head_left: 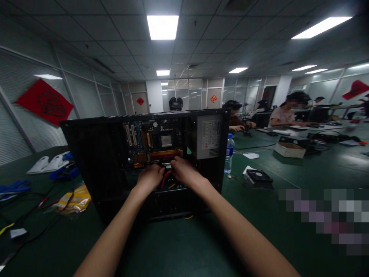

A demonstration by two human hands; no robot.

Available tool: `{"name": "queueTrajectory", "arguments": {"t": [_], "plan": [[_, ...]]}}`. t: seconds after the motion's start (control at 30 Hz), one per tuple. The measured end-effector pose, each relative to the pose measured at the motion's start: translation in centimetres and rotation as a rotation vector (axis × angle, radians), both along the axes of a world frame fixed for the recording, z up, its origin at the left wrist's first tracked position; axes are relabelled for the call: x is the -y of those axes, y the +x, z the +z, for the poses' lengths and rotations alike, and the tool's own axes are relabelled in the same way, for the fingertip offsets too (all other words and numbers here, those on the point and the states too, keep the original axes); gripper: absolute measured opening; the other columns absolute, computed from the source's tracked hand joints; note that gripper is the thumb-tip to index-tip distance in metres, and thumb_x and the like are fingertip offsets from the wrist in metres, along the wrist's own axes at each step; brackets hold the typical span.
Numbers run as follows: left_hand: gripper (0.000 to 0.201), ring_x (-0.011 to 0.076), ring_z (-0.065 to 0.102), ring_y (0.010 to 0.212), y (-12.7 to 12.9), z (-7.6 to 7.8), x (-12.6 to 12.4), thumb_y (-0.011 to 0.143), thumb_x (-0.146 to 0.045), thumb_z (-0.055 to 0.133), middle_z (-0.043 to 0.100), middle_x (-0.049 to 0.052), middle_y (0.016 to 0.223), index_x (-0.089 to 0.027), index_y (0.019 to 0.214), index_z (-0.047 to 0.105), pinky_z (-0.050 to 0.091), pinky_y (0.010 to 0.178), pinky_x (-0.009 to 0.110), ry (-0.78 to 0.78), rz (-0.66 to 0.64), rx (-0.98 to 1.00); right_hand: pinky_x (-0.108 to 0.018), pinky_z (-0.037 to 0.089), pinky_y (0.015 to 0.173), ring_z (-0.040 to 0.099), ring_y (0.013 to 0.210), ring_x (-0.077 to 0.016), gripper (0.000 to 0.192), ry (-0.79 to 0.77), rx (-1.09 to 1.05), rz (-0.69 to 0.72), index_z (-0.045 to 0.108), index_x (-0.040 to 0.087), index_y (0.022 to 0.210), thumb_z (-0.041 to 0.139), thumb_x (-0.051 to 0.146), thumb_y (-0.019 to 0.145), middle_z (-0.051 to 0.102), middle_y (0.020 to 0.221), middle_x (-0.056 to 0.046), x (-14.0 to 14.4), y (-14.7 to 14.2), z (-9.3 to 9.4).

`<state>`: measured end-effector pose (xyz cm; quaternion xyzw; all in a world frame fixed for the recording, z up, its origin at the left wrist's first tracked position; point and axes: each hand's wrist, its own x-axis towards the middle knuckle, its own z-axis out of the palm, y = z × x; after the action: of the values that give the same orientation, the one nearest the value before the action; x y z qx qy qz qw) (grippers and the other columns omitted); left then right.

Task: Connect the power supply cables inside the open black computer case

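The computer case (92, 161) is standing on the desk (184, 246), around the left hand (150, 177) and right hand (186, 171). The board (165, 141) is already sitting in; the side is standing uncovered. Both hands are half curling; I can't tell on what.

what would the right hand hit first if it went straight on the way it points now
The right hand would probably meet the motherboard first, around its red and yellow slots; the exact depth is hard to judge.

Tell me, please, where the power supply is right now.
In the head view, the power supply sits in the upper right of the open computer case, right of the motherboard.
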<state>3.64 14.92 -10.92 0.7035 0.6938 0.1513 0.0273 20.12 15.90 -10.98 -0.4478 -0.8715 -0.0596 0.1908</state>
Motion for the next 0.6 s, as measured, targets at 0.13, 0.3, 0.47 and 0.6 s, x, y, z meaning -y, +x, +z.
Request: {"name": "queueTrajectory", "arguments": {"t": [0.13, 0.3, 0.47, 0.6], "plan": [[0.042, 0.0262, 0.069, 0.087, 0.03, -0.11, -0.06, 0.094, -0.044, 0.039, 0.074, 0.016, 0.096, -0.016, 0.094, 0.071, 0.045, 0.070, 0.030, 0.008, 0.007, -0.022, -0.026, 0.041, 0.072, 0.060, 0.090, -0.0181, 0.015, 0.005, 0.004, 0.002, 0.062, 0.014, 0.097, 0.052, 0.008, 0.086, 0.059, 0.106, -0.010, -0.21, -0.04, -0.30], [0.044, 0.0315, 0.069, 0.094, 0.28, -0.15, 0.03, 0.094, -0.043, 0.039, 0.072, 0.020, 0.102, -0.013, 0.097, 0.071, 0.048, 0.074, 0.035, 0.016, 0.014, -0.049, -0.026, 0.040, 0.071, 0.059, 0.088, -0.0174, 0.014, -0.004, 0.006, 0.000, 0.061, 0.014, 0.094, 0.052, 0.009, 0.085, 0.059, 0.105, -0.009, -0.59, -0.25, -0.65], [0.046, 0.0338, 0.069, 0.096, 0.30, -0.23, -0.14, 0.093, -0.042, 0.038, 0.072, 0.023, 0.101, -0.011, 0.099, 0.071, 0.050, 0.077, 0.038, 0.017, 0.026, -0.054, -0.026, 0.040, 0.074, 0.058, 0.093, -0.0181, 0.012, -0.028, 0.009, -0.009, 0.060, 0.014, 0.096, 0.054, 0.011, 0.086, 0.058, 0.106, -0.009, -0.65, -0.29, -0.72], [0.046, 0.0313, 0.070, 0.095, 0.12, -0.14, -0.39, 0.094, -0.042, 0.037, 0.073, 0.022, 0.101, -0.012, 0.099, 0.072, 0.050, 0.076, 0.035, 0.009, 0.022, -0.037, -0.026, 0.041, 0.076, 0.058, 0.096, -0.0186, 0.012, -0.017, -0.001, -0.011, 0.060, 0.013, 0.096, 0.054, 0.011, 0.087, 0.059, 0.106, -0.009, -0.64, -0.35, -0.78]]}}
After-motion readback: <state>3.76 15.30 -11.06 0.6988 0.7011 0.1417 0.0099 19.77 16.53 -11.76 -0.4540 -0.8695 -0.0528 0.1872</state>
